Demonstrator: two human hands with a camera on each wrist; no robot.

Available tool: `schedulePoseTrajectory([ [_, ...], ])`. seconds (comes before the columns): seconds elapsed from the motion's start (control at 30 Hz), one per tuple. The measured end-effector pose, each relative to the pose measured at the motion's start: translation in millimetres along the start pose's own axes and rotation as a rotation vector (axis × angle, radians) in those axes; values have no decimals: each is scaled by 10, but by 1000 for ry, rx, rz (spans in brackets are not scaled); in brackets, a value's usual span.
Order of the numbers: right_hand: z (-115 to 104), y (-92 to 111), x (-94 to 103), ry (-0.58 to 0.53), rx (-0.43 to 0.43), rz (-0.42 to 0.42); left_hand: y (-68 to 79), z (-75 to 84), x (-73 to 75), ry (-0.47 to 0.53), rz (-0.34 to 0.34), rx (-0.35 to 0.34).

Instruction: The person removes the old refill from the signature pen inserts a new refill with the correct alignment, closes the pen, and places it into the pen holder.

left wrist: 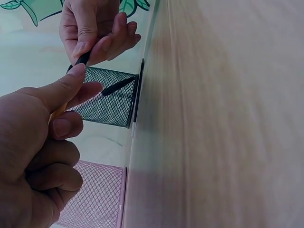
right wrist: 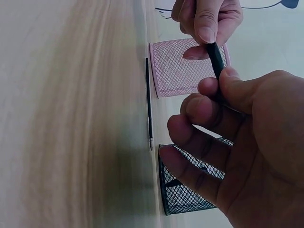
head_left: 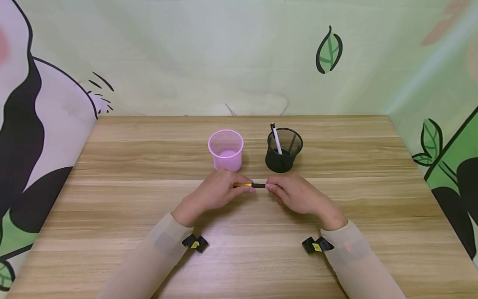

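Both hands hold a slim yellow-and-black pen (head_left: 258, 185) level above the table, between them. My left hand (head_left: 218, 189) pinches its yellow part with thumb and forefinger. The black end is pinched by the thumb and forefinger of my right hand (head_left: 296, 193); in the right wrist view the other fingers are loosely bent. Just beyond the left hand stands a pink mesh pen holder (head_left: 227, 164). A black mesh pen holder (head_left: 280, 162) stands beyond the right hand, with a white pen (head_left: 277, 141) with a black end leaning in it.
A thin dark stick, like a pen (right wrist: 149, 104), lies on the wooden table (head_left: 246, 265) near the holders in the right wrist view. Behind the table hangs a pale green backdrop (head_left: 209, 54) with printed leaves. Each wrist wears a small black device (head_left: 196, 243).
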State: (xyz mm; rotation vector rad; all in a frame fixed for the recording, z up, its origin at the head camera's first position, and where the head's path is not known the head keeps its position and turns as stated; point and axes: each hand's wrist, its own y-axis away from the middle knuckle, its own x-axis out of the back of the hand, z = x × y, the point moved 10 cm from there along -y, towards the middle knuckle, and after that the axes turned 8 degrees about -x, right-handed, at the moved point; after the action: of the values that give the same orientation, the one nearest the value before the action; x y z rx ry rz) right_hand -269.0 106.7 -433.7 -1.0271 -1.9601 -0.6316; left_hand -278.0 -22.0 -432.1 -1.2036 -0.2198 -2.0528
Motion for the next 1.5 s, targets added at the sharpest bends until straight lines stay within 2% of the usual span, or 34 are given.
schedulePoseTrajectory([
  [0.3, 3, 1, 4, -1, -8, -5, -4, 16, -5, -28, 6, -22],
  [0.57, 35, 4, -8, 15, -21, -13, -9, -4, -11, -40, -4, 11],
  [1.0, 53, 16, 3, -6, -40, -20, 5, -59, -27, 23, -23, 54],
  [1.27, 41, 4, -2, -25, -48, -34, 23, -67, 46, 12, 23, 89],
  [1.5, 6, 6, -17, -32, -47, -19, 17, -40, 68, 92, 76, 104],
])
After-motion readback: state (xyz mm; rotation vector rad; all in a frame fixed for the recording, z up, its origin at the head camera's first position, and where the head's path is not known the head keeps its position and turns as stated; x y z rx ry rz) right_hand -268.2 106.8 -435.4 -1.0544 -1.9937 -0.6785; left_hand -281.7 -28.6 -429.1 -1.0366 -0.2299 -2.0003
